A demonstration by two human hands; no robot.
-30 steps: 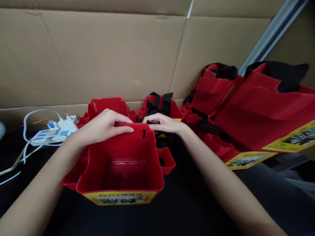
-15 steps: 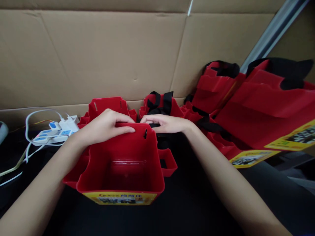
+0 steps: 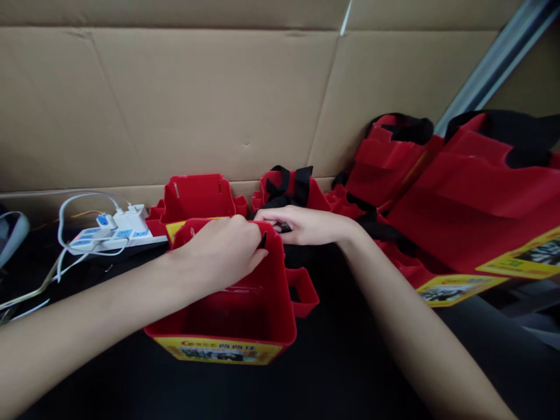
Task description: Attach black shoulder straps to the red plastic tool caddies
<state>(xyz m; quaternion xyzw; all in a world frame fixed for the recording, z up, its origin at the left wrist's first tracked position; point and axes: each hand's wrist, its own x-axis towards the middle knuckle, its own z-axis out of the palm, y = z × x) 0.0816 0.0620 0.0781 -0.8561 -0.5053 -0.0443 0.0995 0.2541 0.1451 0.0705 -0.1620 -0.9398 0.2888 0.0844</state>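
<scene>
your open-topped red plastic bin is right in front of you, yellow printed label on the near side. your left hand is curled over the back wall at the narrow vertical slot, can't tell if those fingers grip anything. right hand's behind it, fingers part-bent around something small and dark, can't tell how tightly. imo brace that wall, work both sides of the slot together, don't twist.
</scene>
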